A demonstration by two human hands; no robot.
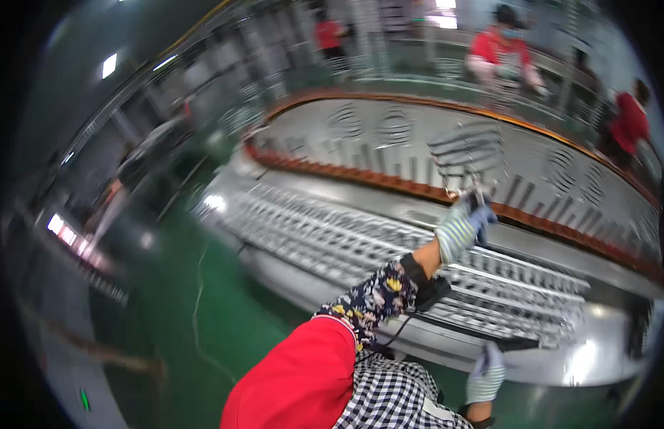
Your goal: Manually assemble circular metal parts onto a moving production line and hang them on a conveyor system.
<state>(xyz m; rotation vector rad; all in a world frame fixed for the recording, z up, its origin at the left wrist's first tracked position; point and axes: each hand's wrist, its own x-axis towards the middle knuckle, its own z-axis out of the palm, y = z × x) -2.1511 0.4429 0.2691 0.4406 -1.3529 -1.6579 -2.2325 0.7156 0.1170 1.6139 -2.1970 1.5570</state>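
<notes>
My left arm, in a red sleeve with a floral cuff, reaches far forward over the metal worktable. On my left hand (459, 230) is a striped glove, its fingers closed around the lower end of a looped metal wire piece (468, 150). Motion blur hides the details of that piece and of the grip. My right hand (486, 375), also in a striped glove, hangs low near the table's front edge with its fingers pointing up. Its fingers are smeared, and I see nothing plainly held in it. Between the hands lie long rows of small shiny metal parts (332, 229).
Behind the rows runs an oval line with an orange-brown rim (375, 184), carrying upright pegs and several wire coils (395, 127). A person in red (500, 51) works across it, with others farther off. Green floor (203, 307) lies to the left, crossed by a pale cable.
</notes>
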